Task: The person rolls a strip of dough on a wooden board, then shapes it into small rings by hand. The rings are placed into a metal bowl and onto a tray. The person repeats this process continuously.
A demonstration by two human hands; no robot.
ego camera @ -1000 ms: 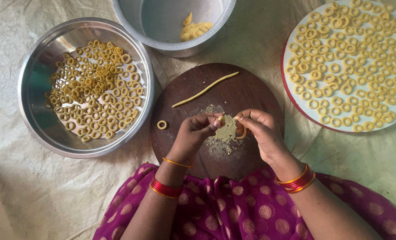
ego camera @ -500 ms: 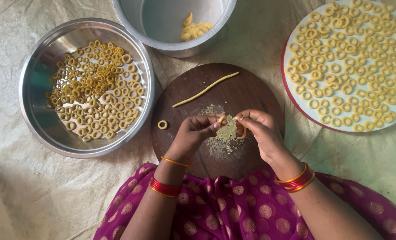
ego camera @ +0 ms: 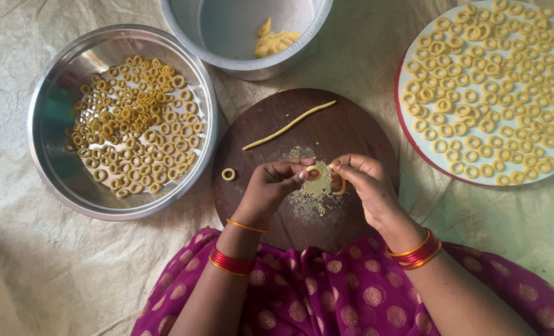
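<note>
Over the board (ego camera: 351, 124), my left hand (ego camera: 270, 186) and right hand (ego camera: 361, 183) pinch a dough strip (ego camera: 339, 185); one ring (ego camera: 228, 174) lies finished, one rope (ego camera: 289, 125) unshaped.

Dark brown round wooden board (ego camera: 351, 134) at centre, smooth and matt, dusted with grainy yellow crumbs (ego camera: 311, 193). Wide shiny steel bowl (ego camera: 50, 158) at left, brushed grey metal pot (ego camera: 227, 31) at top. Soft, dull yellow dough strip (ego camera: 288, 126). Creased matt beige cloth (ego camera: 59, 274) beneath.
</note>
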